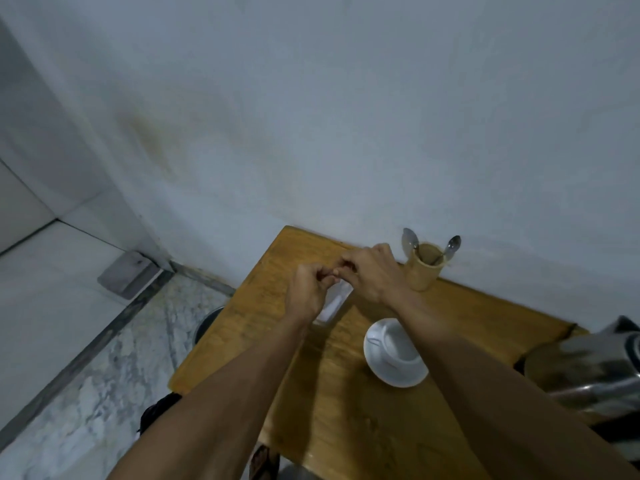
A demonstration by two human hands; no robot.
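Observation:
Over the far part of a small wooden table [304,382], my left hand [306,292] and my right hand [370,271] meet, fingertips together. Both pinch the top edge of a small white sachet [334,303] that hangs below them, partly hidden by my left hand. A white cup [398,348] stands on a white saucer [405,377] just right of the sachet, under my right forearm.
A tan wooden holder [426,270] with two or three metal spoons [453,244] stands against the wall at the table's back edge. A shiny metal kettle [595,372] sits at the right edge. A marble floor and a dark round object [207,322] lie left of the table.

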